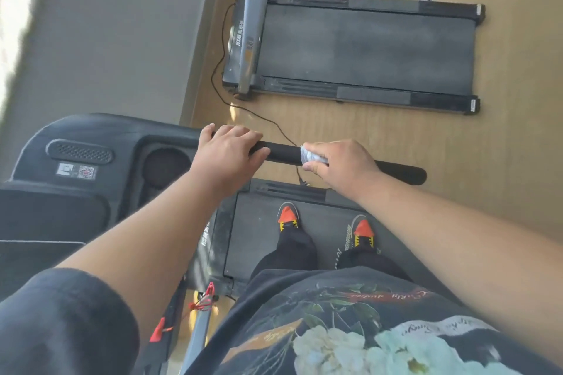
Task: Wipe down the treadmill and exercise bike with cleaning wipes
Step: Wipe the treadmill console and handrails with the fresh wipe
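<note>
Stance: I am standing on the belt of the near treadmill, both orange-toed shoes on it, looking down past my printed dark shirt.
Handrail: the black padded handrail of this treadmill runs across in front of me, from the console out to its free rounded end on the right.
Left hand: my left hand lies over the handrail close to the console, fingers curled over the top of the bar; that grip has hold of the rail and nothing else.
Right hand: my right hand is further along the same rail, well apart from the left, its grip closed round the bar with a wipe under it.
Wipe: the white cleaning wipe is bunched between my right fingers and the handrail, only its crumpled left edge poking out beside my thumb.
Console: the dark console sits at my left, with a speaker grille, a small sticker and a round cup recess.
Second treadmill: another treadmill stands on the wooden floor beyond, its own black handrail reaching across the top of the view.
Cable: a thin black cable trails over the floor from that machine toward mine.
Clip: a red cord and clip hang low by the near frame.
</note>
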